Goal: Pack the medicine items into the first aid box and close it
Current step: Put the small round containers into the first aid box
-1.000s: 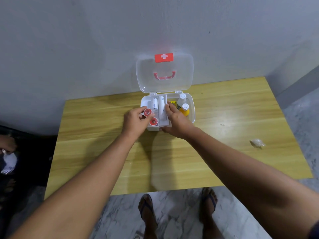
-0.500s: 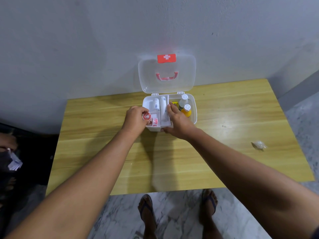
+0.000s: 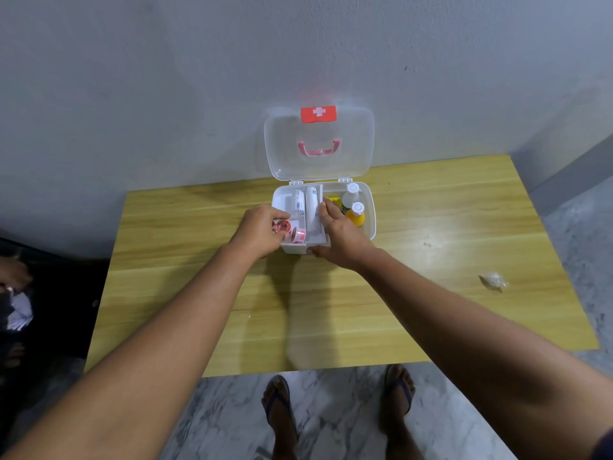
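A white first aid box [image 3: 371, 214] stands open at the table's far middle, its clear lid [image 3: 351, 141] with a red cross upright against the wall. A white inner tray [image 3: 315, 239] covers the box's left half and holds two white rolls [image 3: 311, 204] and a red-capped tape roll [image 3: 299, 234]. My left hand [image 3: 262, 232] pinches another red tape roll [image 3: 282, 226] at the tray's left edge. My right hand [image 3: 338, 237] grips the tray's right and front edge. A white bottle [image 3: 351, 193] and an orange bottle [image 3: 356, 214] stand in the right half.
A wooden table [image 3: 431, 310] stands against a grey wall. A small crumpled clear wrapper [image 3: 494, 280] lies near the right edge. Another person's hand [image 3: 15, 277] shows at the far left. My feet in sandals stand on the marble floor below the table's front edge.
My left hand has pulled one red tape roll leftward to the tray's edge; the other roll has tipped on its side in the tray. My right hand has stayed on the tray.
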